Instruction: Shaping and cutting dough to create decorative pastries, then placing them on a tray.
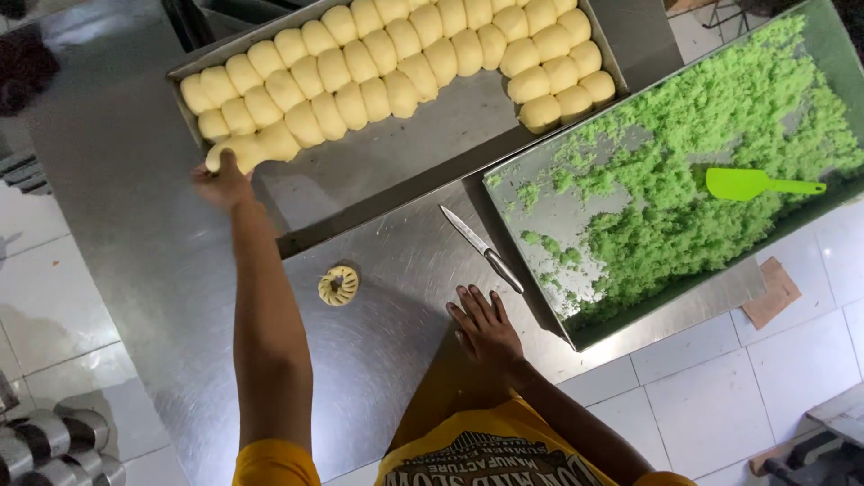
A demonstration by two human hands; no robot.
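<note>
My left hand reaches to the near-left corner of a metal baking tray and holds a pale dough piece against the rows of dough rolls packed in it. My right hand rests flat, fingers spread, on the steel table. A knife lies just beyond its fingertips. A small ring-shaped, slit dough piece lies on the table between my arms.
A second metal tray at right holds green crumbly filling and a green spatula. White floor tiles surround the table. Metal tins stand at lower left. A brown cardboard scrap lies on the floor.
</note>
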